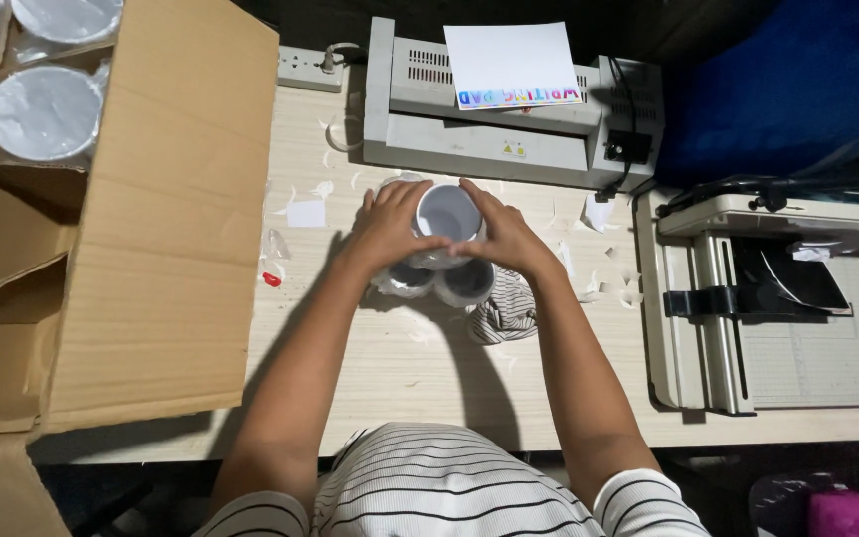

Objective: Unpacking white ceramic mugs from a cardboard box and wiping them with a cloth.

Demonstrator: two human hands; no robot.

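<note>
A white mug (446, 213) stands upright in the middle of the wooden table (390, 378), its open mouth facing up. My left hand (386, 227) wraps its left side and my right hand (502, 231) wraps its right side, with the thumbs meeting in front of it. Two more white mugs in clear plastic wrap (437, 282) sit just below my hands, touching the held mug. A striped cloth (505, 310) lies next to them on the right.
A grey laminator (509, 124) with a white sheet on top stands behind the mug. A large open cardboard box (151, 199) holding wrapped mugs (42, 111) fills the left. A paper cutter (777, 308) sits at the right. Paper scraps litter the table; a power strip (310, 68) lies at the back.
</note>
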